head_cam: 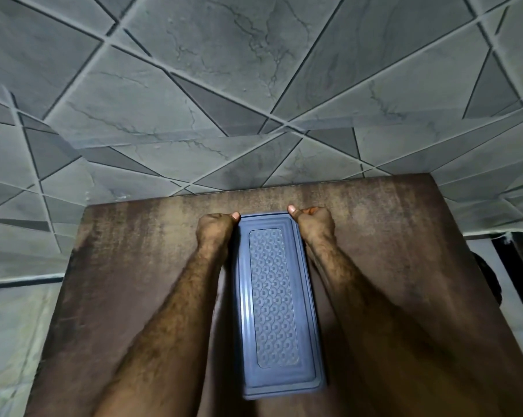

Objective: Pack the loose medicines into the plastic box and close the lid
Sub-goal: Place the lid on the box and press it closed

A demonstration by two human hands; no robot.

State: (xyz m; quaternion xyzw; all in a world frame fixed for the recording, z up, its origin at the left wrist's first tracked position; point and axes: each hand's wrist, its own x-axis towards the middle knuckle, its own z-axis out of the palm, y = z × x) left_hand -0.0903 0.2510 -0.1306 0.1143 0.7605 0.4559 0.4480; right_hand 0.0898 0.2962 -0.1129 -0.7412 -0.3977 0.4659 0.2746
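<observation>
- The plastic box is set on the table with its lid on, directly between the two hands.
- Its long axis runs from the fingers back toward the body.
- The left hand is curled against the far left corner, with the thumb tip laid on the lid edge; the right hand is placed likewise at the far right corner.
- Whether the curled fingers are hooked under the rim cannot be told.
- The near end lies behind both hands, equally far from each, and is judged the part still to be pressed.

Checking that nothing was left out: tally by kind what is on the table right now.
closed plastic box: 1
hands gripping its far corners: 2, the left hand and the right hand
Total: 3
</observation>
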